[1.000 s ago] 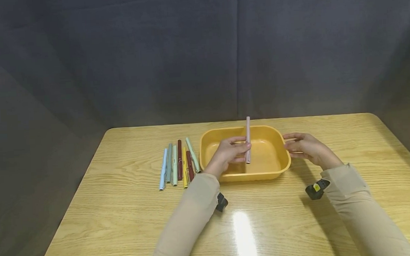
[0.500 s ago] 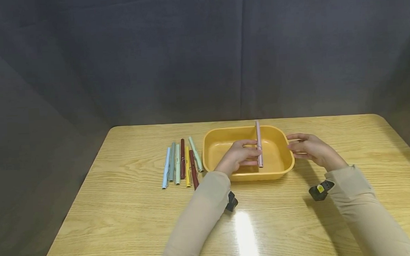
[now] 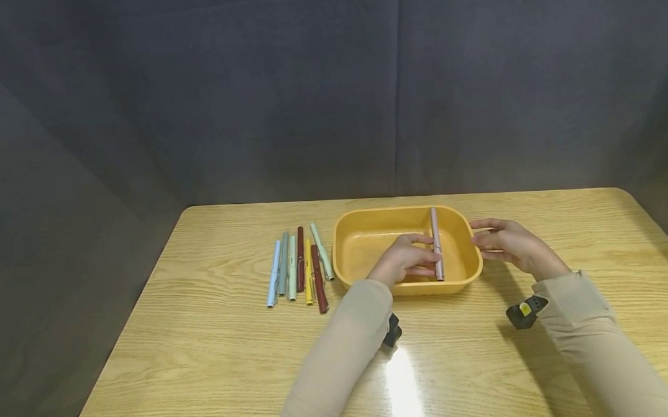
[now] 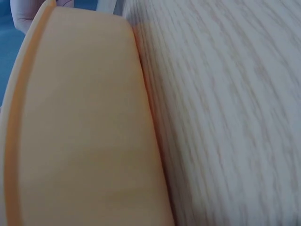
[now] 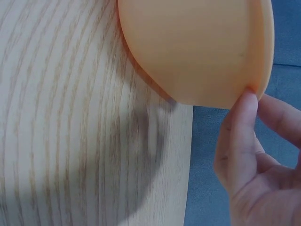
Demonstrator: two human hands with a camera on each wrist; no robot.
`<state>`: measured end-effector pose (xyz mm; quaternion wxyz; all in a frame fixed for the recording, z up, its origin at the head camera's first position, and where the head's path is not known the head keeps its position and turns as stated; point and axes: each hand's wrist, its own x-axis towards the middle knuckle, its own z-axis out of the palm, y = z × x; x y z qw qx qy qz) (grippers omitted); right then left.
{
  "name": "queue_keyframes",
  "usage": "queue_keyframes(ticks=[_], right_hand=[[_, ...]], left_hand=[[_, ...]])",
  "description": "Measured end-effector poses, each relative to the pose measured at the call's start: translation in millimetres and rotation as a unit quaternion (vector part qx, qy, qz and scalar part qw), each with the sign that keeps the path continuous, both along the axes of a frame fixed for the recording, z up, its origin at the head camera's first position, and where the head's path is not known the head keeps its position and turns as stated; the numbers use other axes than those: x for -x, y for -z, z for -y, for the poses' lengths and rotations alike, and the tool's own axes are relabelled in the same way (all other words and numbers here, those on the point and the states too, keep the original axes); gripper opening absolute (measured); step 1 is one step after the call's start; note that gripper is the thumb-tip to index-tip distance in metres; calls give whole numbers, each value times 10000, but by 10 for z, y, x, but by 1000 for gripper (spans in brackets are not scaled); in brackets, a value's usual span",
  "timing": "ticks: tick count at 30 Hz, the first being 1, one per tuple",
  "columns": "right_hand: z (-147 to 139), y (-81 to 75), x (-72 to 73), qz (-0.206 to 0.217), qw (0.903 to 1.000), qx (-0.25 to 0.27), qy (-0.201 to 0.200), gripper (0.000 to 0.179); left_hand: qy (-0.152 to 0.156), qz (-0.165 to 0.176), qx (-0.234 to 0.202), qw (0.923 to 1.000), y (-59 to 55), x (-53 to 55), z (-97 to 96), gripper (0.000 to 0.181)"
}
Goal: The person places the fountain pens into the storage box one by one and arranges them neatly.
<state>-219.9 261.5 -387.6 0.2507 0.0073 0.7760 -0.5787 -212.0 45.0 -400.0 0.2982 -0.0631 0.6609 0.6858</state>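
Note:
My left hand point(image 3: 406, 259) reaches over the front rim of a yellow plastic basin point(image 3: 409, 289) and pinches a pale pink pen point(image 3: 437, 238) between thumb and fingers. The pen lies lengthwise front to back, low inside the right half of the basin. At the basin's right end my right hand point(image 3: 506, 241) touches the outside of the rim; in the right wrist view its thumb point(image 5: 244, 113) rests against the wall. The left wrist view shows mostly the basin's outer wall point(image 4: 89, 117), which hides the left hand and the pen.
Left of the basin lie several pens side by side: light blue point(image 3: 273, 273), grey-green point(image 3: 283, 263), pale green point(image 3: 292, 267), dark red point(image 3: 300, 260), yellow point(image 3: 308, 272) and others. A dark curtain point(image 3: 307, 98) hangs behind the wooden table point(image 3: 206, 363).
My left hand has moved right and lowered the pink pen from above the basin's middle into its right half. The right hand has stayed at the rim.

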Motion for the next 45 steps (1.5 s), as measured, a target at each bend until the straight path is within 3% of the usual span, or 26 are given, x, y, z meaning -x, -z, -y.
queue_keyframes(ticks=[15, 26, 38, 45], right_hand=[[-16, -5, 6, -52, 9999, -89, -13, 63], [-1, -23, -3, 4, 10000, 36, 35, 59], [9, -11, -7, 21, 9999, 91, 38, 57], [17, -7, -7, 15, 10000, 85, 39, 56]], left_hand=[[-82, 182, 141, 9997, 69, -1, -147, 45], [-142, 49, 423, 9990, 83, -14, -192, 43], [-346, -402, 705, 9961, 55, -81, -216, 48], [-357, -367, 689, 9963, 59, -79, -194, 49]])
